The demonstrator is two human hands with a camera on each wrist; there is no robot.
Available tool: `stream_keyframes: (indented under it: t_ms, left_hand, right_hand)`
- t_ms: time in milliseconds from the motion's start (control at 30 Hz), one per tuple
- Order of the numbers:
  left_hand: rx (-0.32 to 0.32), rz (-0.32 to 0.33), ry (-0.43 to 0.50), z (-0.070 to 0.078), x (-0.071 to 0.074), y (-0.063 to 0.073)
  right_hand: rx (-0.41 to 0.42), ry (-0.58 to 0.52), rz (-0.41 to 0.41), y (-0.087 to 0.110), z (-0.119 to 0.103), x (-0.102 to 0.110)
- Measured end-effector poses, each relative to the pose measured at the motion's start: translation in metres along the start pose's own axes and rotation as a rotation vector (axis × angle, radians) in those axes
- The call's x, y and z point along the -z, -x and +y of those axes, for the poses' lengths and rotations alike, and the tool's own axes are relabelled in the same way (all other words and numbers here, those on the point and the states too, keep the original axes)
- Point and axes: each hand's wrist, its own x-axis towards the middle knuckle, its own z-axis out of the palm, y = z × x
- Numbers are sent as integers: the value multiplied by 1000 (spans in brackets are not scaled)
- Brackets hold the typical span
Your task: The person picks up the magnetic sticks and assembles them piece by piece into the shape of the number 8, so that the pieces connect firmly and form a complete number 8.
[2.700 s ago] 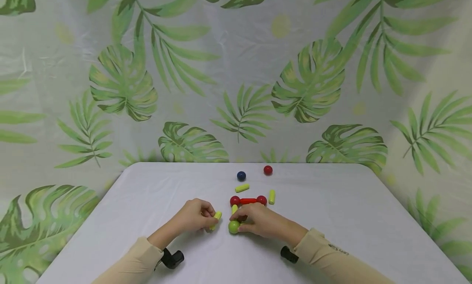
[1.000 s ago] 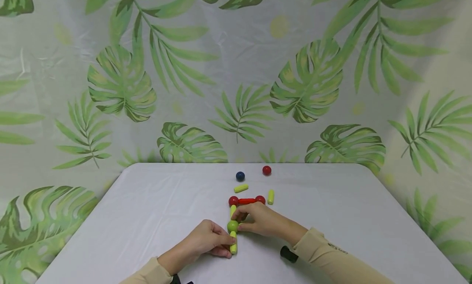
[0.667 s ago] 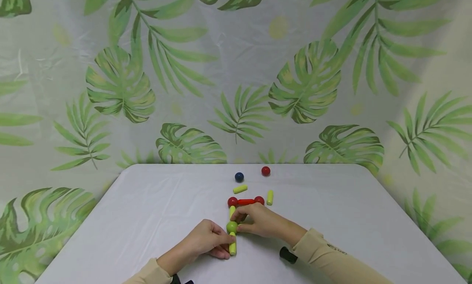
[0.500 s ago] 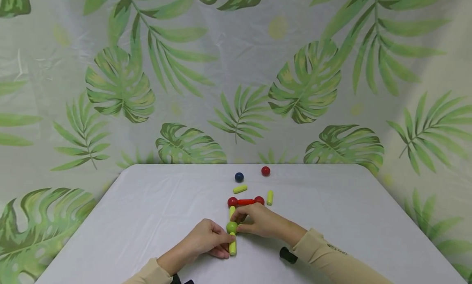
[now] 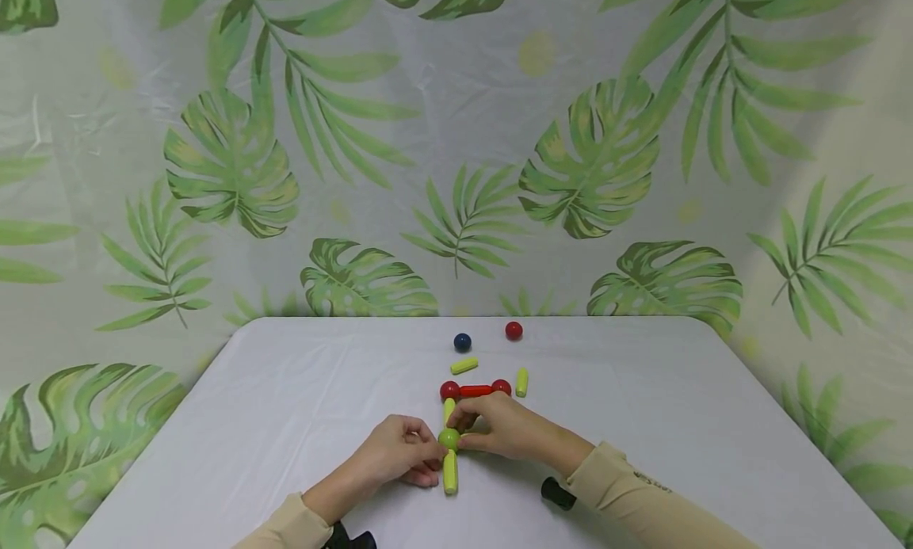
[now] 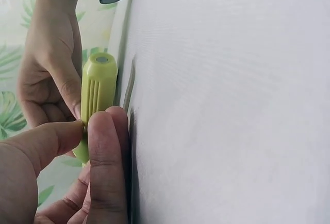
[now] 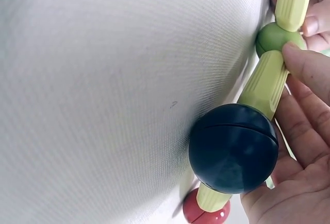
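Observation:
A green ball (image 5: pixel 448 440) joins yellow ribbed rods on the white table. My right hand (image 5: pixel 502 428) pinches this ball, its thumb against the ball's right side. One yellow rod (image 5: pixel 450 473) points from the ball toward the near edge; in the left wrist view its end bears a silvery disc. My left hand (image 5: pixel 405 451) lies left of that rod, thumb tip at the joint; whether it grips is unclear. In the right wrist view a dark blue ball (image 7: pixel 233 149) sits near the right palm, between another yellow rod (image 7: pixel 264 82) and one running to a red ball (image 7: pixel 206 208).
Behind the hands, a red rod (image 5: pixel 475 390) links two red balls. Loose yellow rods, a blue ball (image 5: pixel 462 342) and a red ball (image 5: pixel 513 330) lie farther back. A leaf-print curtain (image 5: pixel 456 153) hangs past the table's far edge.
The left hand has brought a yellow rod to the near side of the green ball, then shifted slightly left and away, baring more of the rod. The right hand has stayed at the ball.

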Motion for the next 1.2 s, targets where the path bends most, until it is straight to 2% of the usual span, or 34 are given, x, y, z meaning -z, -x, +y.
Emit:
stream_keyframes:
  t_ms: [300,600,867,1200]
  left_hand:
    - [-60,-29,50,-2,9,-10]
    - [-129,-102,95,-5,11,-18]
    - [-125,-139,95,-6,13,-21]
    - [-106,-146,107,-7,16,-19]
  right_hand:
    - [-28,8,-1,-2,2,0]
    - [23,18,26,0,4,2]
    - [34,12,16,1,5,7]
    - [38,7,-11,-6,5,17]
